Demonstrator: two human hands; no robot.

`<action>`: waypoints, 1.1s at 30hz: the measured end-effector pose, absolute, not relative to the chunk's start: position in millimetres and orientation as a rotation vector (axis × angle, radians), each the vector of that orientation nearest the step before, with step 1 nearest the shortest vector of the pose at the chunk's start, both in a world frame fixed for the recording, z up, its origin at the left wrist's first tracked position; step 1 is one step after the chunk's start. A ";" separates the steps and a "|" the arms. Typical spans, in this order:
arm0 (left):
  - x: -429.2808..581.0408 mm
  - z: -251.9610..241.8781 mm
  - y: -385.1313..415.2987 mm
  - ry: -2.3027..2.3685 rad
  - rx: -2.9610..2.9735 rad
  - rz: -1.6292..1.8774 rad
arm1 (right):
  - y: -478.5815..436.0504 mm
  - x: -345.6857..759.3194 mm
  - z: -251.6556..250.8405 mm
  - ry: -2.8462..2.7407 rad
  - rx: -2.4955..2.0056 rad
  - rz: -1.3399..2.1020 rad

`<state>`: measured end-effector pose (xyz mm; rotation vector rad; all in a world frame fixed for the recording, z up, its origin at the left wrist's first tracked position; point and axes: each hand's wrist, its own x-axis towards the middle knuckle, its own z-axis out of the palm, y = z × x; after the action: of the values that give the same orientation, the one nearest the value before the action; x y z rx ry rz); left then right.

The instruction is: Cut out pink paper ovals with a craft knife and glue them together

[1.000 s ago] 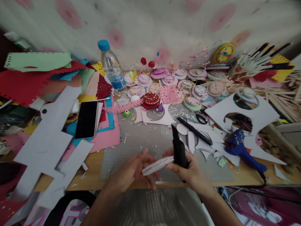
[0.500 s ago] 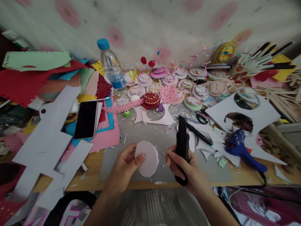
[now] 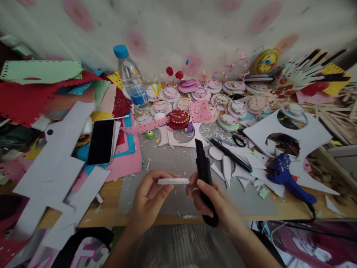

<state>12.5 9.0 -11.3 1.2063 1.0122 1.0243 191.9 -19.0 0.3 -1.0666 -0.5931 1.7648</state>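
Observation:
My left hand (image 3: pixel 149 197) pinches a pale round foam disc (image 3: pixel 173 181), held level so only its thin edge shows. My right hand (image 3: pixel 210 201) is wrapped round a black utility knife (image 3: pixel 204 175) that points up and away from me; its thumb reaches toward the disc's right edge. Both hands hover over the grey cutting mat (image 3: pixel 167 160) near the table's front edge.
A black phone (image 3: pixel 101 141), a water bottle (image 3: pixel 131 80), coloured foam sheets (image 3: pixel 36 93) and white offcuts (image 3: pixel 52 163) lie left. Several decorated discs (image 3: pixel 200 98) sit at the back. A black pen (image 3: pixel 230 154), small scissors (image 3: pixel 239 140) and a blue glue gun (image 3: pixel 287 176) lie right.
The disc was edge-on, then turned to face me, and now lies level again. The knife swung right, then back left toward the disc.

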 end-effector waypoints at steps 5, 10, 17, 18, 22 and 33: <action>12.5 -5.3 9.4 0.788 1.543 0.989 | -18.8 189.3 -1.9 -0.490 -1.075 1.773; 18.6 -5.5 9.9 0.891 0.960 1.038 | -13.6 201.5 -6.7 -0.607 -1.210 1.678; 37.0 -18.2 0.4 0.940 0.281 0.584 | -9.3 198.6 -2.6 -1.202 -1.386 1.342; 39.3 -18.2 -1.8 0.936 0.271 0.588 | -9.3 199.4 -1.9 -1.255 -1.379 1.297; 43.4 -13.3 -1.6 0.882 0.225 0.671 | -15.8 211.6 -3.8 -1.501 -1.407 1.097; 41.3 -1.5 5.2 0.620 -0.174 0.807 | -39.3 211.3 -1.7 -2.044 -1.391 0.680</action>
<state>41.3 5.2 -1.5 -0.1735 0.6199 0.8070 211.3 -39.3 -1.7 -1.3910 -2.0441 0.6800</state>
